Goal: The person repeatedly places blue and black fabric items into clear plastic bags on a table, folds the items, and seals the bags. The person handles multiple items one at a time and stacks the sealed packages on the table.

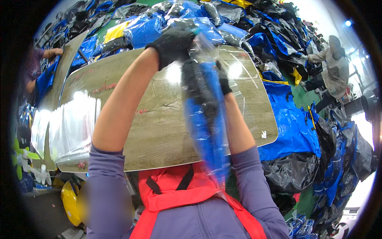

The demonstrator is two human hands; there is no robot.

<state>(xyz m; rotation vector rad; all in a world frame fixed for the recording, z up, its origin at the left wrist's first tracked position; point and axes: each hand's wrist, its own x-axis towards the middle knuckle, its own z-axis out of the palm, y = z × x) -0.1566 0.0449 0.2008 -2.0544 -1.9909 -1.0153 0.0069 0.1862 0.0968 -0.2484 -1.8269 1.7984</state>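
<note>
A long clear plastic bag with a folded blue and black item (pixel 201 115) inside hangs upright over the table, smeared by motion. Its lower end reaches down to my red apron. My left hand (pixel 173 44), in a black knit glove, is closed at the bag's upper end, where the clear plastic gathers. Against the right side of the bag is my right hand (pixel 223 79), also gloved in black; its fingers are partly hidden behind the package, which it grips. Both hands are above the wood-grain table (pixel 159 123).
A stack of clear plastic bags (pixel 77 123) lies at the table's left. Blue and black packages (pixel 145 30) pile up beyond it, with blue and black fabric (pixel 292 119) at the right. One person (pixel 334 67) stands far right; another person's hand (pixel 57 51) is at the left.
</note>
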